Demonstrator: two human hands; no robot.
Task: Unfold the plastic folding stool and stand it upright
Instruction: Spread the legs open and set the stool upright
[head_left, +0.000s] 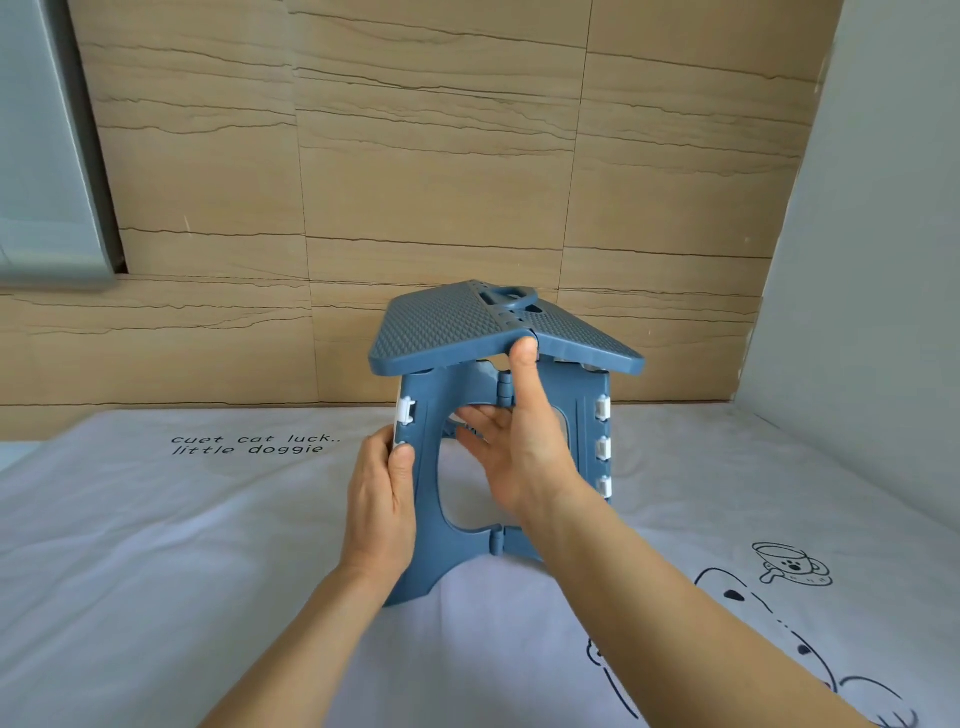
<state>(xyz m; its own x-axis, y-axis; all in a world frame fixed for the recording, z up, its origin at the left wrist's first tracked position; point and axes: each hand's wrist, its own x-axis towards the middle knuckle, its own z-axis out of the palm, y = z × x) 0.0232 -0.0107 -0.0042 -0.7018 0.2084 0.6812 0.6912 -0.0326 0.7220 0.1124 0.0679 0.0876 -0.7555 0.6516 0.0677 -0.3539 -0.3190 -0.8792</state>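
On the sheet, mid-scene: the stool (498, 441) stands partly opened on the printed sheet (182, 571), close to the far wood wall (441, 156).
Seat: I see its two halves (441, 325) peaked like a roof along the centre hinge, handle (511, 297) up; not yet flat, so I judge the unfolding about half done.
Left hand: my left hand (382, 504) is clamped on the near left leg edge, thumb by the white clip (406, 410), likely to steady the frame.
Right hand: my right hand (524, 447) is spread, thumb pushed up under the seat ridge, fingers reaching through the side panel opening; it grips nothing, it braces.
Next: pressing the ridge down should lock the seat level.
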